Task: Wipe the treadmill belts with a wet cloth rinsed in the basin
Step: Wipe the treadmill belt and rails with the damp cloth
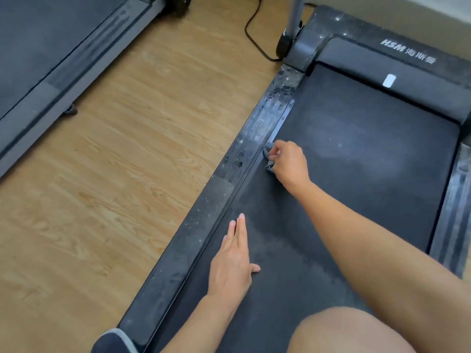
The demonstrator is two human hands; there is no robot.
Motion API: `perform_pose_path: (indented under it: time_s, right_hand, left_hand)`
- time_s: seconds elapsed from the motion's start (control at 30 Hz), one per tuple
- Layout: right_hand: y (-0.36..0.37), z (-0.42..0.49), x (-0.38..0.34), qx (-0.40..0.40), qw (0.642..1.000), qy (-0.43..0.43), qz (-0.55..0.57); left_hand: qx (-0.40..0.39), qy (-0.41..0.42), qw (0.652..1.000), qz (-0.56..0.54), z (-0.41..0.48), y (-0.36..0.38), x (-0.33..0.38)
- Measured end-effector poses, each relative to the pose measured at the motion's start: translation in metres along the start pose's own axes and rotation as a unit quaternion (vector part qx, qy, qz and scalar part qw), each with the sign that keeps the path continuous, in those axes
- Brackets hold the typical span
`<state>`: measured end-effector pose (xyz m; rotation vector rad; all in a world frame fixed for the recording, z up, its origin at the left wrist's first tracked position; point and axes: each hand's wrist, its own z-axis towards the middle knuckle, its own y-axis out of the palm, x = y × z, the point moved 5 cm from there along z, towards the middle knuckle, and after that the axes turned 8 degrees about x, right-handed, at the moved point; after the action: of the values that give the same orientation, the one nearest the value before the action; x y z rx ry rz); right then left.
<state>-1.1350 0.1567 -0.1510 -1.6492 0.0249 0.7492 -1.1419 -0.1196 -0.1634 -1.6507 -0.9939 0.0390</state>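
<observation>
Open belt (369, 138) ahead (rail (254, 138) left)

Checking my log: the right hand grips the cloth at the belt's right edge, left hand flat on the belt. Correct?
No: the head view shows the right hand gripping the cloth at the left edge of the belt; the left hand is flat on it.

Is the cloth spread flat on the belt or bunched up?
Bunched up: only small grey folds of the cloth poke out from under the right hand, whose fingers curl round it.
</observation>
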Motion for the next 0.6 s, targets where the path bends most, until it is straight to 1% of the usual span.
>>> perform_pose_path:
  time_s: [0.07, 0.13, 0.17, 0.2, 0.23, 0.27, 0.33, 0.37, 0.4, 0.43, 0.5, 0.53, 0.6]
  right_hand:
    - [0.022, -0.062, -0.012, -0.064, 0.995, -0.073, 0.016]
    - [0.035, -0.12, -0.02, -0.148, 0.973, -0.174, 0.022]
    - [0.036, -0.126, -0.021, -0.175, 0.962, -0.206, 0.024]
    - [0.034, -0.115, -0.02, -0.192, 0.956, -0.221, 0.017]
    - [0.029, -0.093, -0.018, -0.198, 0.956, -0.215, -0.001]
    - [0.023, -0.067, -0.014, -0.187, 0.964, -0.186, -0.019]
    - [0.004, -0.009, 0.003, -0.096, 0.992, -0.081, -0.028]
    - [-0.006, 0.014, 0.013, -0.048, 0.998, -0.029, -0.024]
    - [-0.01, 0.027, 0.017, -0.023, 0.999, 0.001, -0.023]
    - [-0.012, 0.032, 0.016, -0.018, 0.999, 0.004, -0.029]
    - [-0.017, 0.028, 0.014, -0.034, 0.998, -0.016, -0.049]
    - [-0.021, 0.023, 0.024, -0.034, 0.998, -0.015, -0.059]
    - [-0.04, 0.015, 0.068, -0.014, 0.997, 0.024, -0.069]
  left_hand:
    - [-0.003, -0.006, 1.0, 0.001, -0.003, 0.004, -0.002]
    - [-0.009, -0.006, 1.0, 0.011, -0.004, 0.002, -0.001]
    - [-0.012, -0.002, 1.0, 0.019, -0.002, 0.0, 0.0]
    - [-0.014, 0.001, 1.0, 0.022, -0.001, -0.001, 0.001]
    - [-0.018, 0.005, 1.0, 0.025, 0.0, 0.0, 0.003]
    - [-0.022, 0.013, 0.999, 0.031, 0.001, 0.0, 0.004]
    - [-0.027, 0.039, 0.997, 0.062, 0.001, 0.0, 0.008]
    - [-0.029, 0.055, 0.994, 0.09, 0.002, -0.001, 0.011]
    - [-0.031, 0.068, 0.99, 0.123, 0.003, -0.002, 0.014]
    - [-0.031, 0.077, 0.985, 0.154, 0.006, -0.003, 0.017]
    - [-0.043, 0.083, 0.974, 0.208, 0.011, -0.004, 0.026]
    - [-0.052, 0.08, 0.968, 0.231, 0.013, -0.002, 0.031]
    - [-0.078, 0.066, 0.958, 0.266, 0.017, 0.002, 0.038]
